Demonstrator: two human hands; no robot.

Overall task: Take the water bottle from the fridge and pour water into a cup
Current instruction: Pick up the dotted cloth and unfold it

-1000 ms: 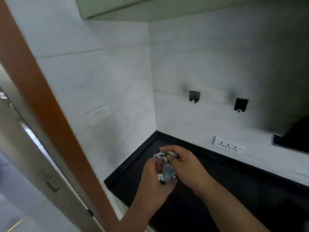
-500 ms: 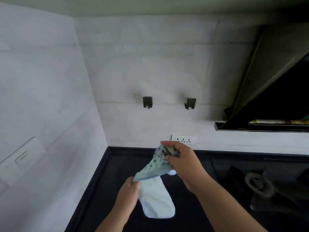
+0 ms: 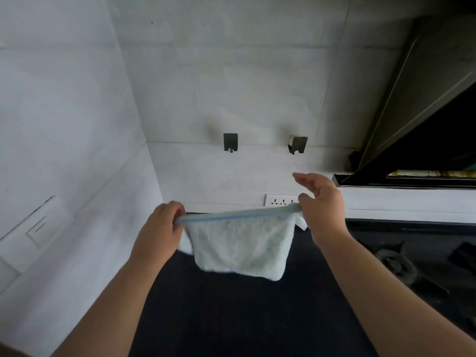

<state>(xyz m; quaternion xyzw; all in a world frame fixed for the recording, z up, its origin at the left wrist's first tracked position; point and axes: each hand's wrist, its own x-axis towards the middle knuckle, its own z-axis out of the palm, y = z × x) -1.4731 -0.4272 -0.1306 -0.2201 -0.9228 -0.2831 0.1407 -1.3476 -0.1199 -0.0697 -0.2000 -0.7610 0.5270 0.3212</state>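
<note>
The fluffy cloth (image 3: pixel 242 243) is pale blue-white with a blue-edged hem. The countertop (image 3: pixel 231 318) is black; the tiled wall (image 3: pixel 231 73) light grey, its two square hooks (image 3: pixel 230 141) dark grey.

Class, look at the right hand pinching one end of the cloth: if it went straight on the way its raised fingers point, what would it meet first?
Probably the right wall hook. The right hand has free fingers aimed up-left at the tiled wall, though depth is unclear.

I see the range hood (image 3: pixel 422 119) cut off by the right edge, and the gas burner (image 3: pixel 394 261) below it is dim and partly out of frame. My left hand (image 3: pixel 157 233) hides the cloth's (image 3: pixel 242 243) left corner. Both forearms run off the bottom edge.
</note>
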